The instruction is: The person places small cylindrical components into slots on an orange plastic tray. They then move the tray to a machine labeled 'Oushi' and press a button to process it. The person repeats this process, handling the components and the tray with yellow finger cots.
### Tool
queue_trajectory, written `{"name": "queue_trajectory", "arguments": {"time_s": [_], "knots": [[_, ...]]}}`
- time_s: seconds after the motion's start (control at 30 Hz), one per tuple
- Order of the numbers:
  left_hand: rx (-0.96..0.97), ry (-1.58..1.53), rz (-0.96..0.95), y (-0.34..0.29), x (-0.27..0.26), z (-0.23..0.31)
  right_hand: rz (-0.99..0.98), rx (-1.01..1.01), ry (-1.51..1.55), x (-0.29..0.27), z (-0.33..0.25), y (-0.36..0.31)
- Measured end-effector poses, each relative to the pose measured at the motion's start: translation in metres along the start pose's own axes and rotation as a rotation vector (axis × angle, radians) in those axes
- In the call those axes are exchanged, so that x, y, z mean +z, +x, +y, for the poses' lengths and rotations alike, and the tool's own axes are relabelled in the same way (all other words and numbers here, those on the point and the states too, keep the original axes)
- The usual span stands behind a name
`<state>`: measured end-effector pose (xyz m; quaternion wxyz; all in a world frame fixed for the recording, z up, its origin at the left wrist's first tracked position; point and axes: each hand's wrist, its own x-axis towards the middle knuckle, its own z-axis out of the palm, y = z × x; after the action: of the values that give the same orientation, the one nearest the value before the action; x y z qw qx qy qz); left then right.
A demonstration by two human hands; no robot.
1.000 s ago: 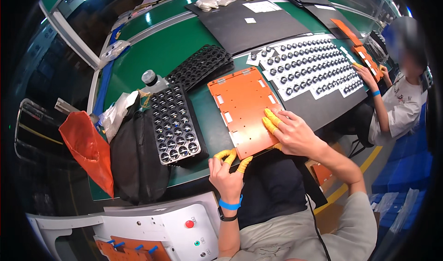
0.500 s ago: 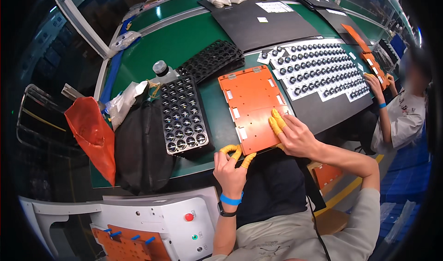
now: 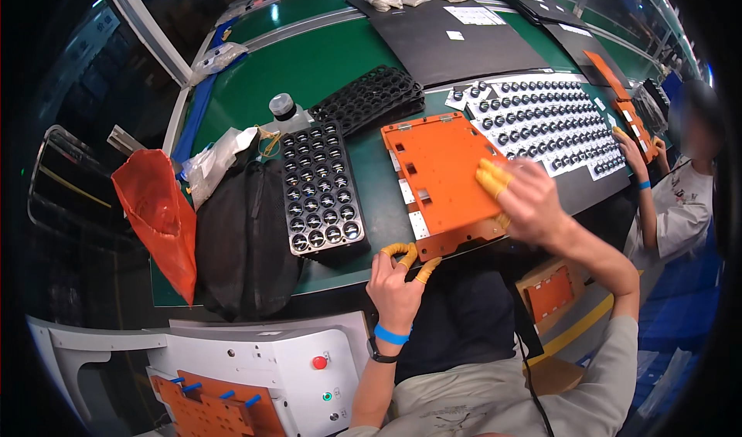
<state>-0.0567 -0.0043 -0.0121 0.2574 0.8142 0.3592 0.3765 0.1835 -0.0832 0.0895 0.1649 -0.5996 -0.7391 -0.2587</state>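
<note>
While fingers point(image 3: 399, 249) of the left hand point(image 3: 396, 289) pinch the near-left corner of the orange hinged fixture point(image 3: 444, 186), those of the right hand point(image 3: 533, 201) clasp its tilted upper plate point(image 3: 452, 166). The fixture lies on the counter point(image 3: 379, 197), right of the black compartment tray point(image 3: 321, 186).

White labels point(image 3: 474, 16) on black board point(image 3: 429, 51): none readable.

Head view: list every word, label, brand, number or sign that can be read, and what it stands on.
White sheet on the black board: print too small.
Button labels on the white machine: too small.
Co-worker's shirt: print blurred.
Wearer's shirt: print too small.
Dark panel, upper left: dim lettering, not transcribed.
</note>
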Motion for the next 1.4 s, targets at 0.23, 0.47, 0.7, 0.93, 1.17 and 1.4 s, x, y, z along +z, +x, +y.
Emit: {"name": "queue_trajectory", "arguments": {"time_s": [0.23,0.47,0.7,0.93,1.17,1.4], "knots": [[-0.017,-0.026,0.006,0.0,0.0,0.003,0.44,0.62,0.752,0.009,0.082,0.09],[0.014,-0.042,0.034,-0.001,0.002,0.004,0.28,1.107,0.971,0.136,0.133,0.108],[0.018,0.01,0.022,-0.003,0.006,0.004,0.19,0.925,0.676,0.164,0.133,0.086],[-0.001,-0.001,0.056,-0.002,0.006,0.003,-0.213,0.852,0.048,0.106,0.073,0.046],[0.046,-0.018,0.072,0.0,0.01,0.002,-0.325,0.907,0.021,0.111,0.052,0.014],[0.009,-0.006,0.051,-0.001,0.009,0.002,-0.2,0.969,0.165,0.115,0.054,0.014]]}}
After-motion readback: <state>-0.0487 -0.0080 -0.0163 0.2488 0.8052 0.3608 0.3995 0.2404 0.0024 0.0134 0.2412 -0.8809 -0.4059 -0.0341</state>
